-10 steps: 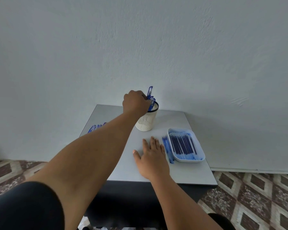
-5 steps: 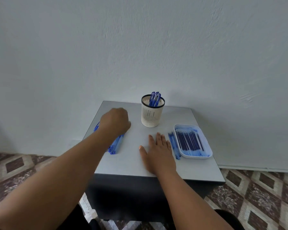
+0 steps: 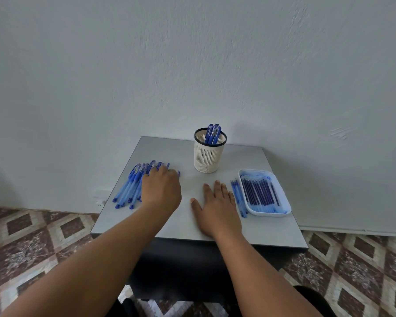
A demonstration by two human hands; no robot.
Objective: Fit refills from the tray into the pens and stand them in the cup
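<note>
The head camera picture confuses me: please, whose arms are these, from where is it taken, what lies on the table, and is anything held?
No machine here: a person wears a camera on the head, looking forward and down at their own arms. On the grey table stands a cream cup holding some blue pens. At the right is a white tray of dark refills, with a few thin blue pieces lying beside it. At the left lies a pile of blue pens. The left hand rests on that pile; whether it has a grip on one is hidden. The right hand lies flat, holding nothing.
</note>
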